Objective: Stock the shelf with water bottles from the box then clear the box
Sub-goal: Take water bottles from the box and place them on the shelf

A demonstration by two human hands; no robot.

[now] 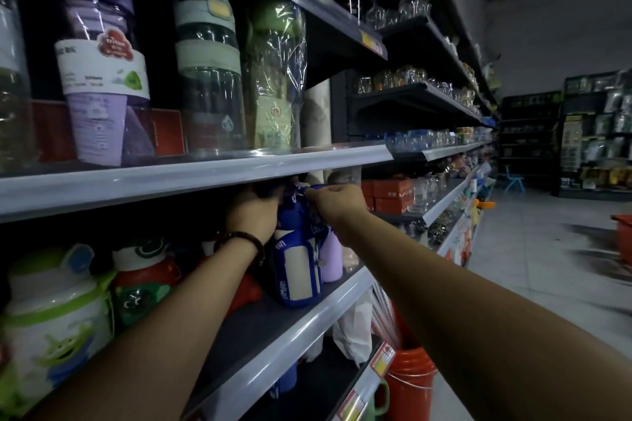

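You face grey shelving in a dim shop aisle with a tiled floor (pixel 530 267). A blue-sleeved water bottle (pixel 297 270) stands upright on the shelf (pixel 273 328), beside a lilac bottle (pixel 331 260). Your 2 arms reach in: left hand (pixel 253 212) curled round its top, right hand (pixel 337 203) pinching its blue strap (pixel 316 187).

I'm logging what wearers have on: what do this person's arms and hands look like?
No sleeves are in view on either arm, which are bare up to the frame edge. The left hand and right hand wear no gloves. A dark beaded bracelet circles the left wrist; the right wrist carries nothing. Rings cannot be made out in the dim light.
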